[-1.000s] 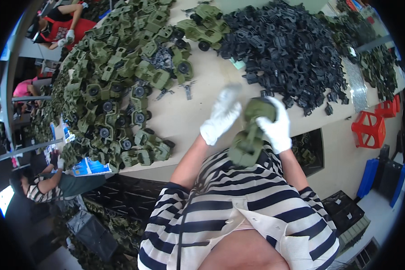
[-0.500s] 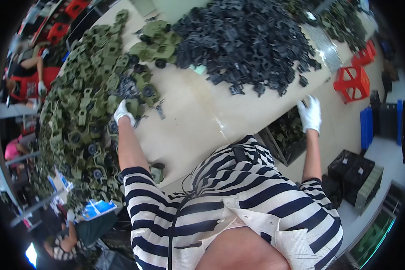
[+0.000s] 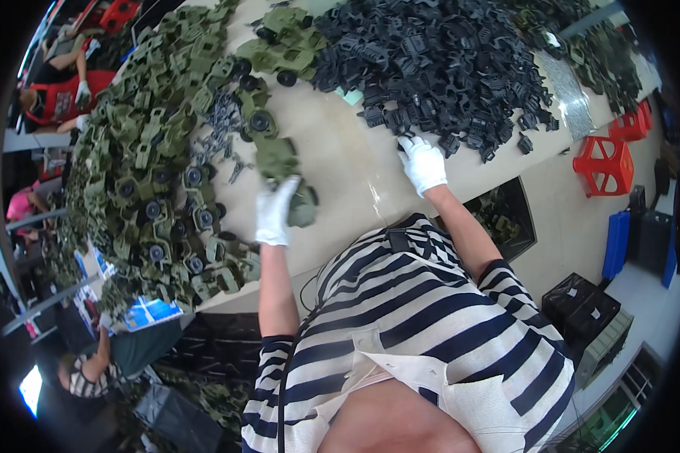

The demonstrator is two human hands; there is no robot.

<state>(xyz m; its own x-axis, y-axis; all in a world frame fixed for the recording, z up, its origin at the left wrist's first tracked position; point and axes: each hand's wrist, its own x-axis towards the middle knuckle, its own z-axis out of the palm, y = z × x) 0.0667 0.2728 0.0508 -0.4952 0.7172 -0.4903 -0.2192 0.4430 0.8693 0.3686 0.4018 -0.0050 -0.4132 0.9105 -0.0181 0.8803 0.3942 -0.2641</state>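
My left hand (image 3: 276, 213), in a white glove and slightly blurred, grips an olive-green toy vehicle body (image 3: 278, 160) above the bare strip of table. My right hand (image 3: 425, 166), gloved too, is at the near edge of a big heap of black plastic parts (image 3: 431, 68). Its fingertips are closed on a small black plastic part (image 3: 403, 143), mostly hidden by the glove. Left of my left hand spreads a large pile of green toy vehicle bodies (image 3: 147, 136), some with black wheels. Small grey pieces (image 3: 223, 117) lie among them.
The pale table (image 3: 340, 174) has clear tape across it. Below its right edge stands a dark crate (image 3: 514, 219) of green parts. Red stools (image 3: 604, 166), a blue bin (image 3: 616, 245) and black crates (image 3: 582, 302) are on the right. Co-workers sit along the left side.
My left hand has left the green pile and moved right, now with a toy vehicle body. My right hand has come from beside the crate, leftward, to the black heap.
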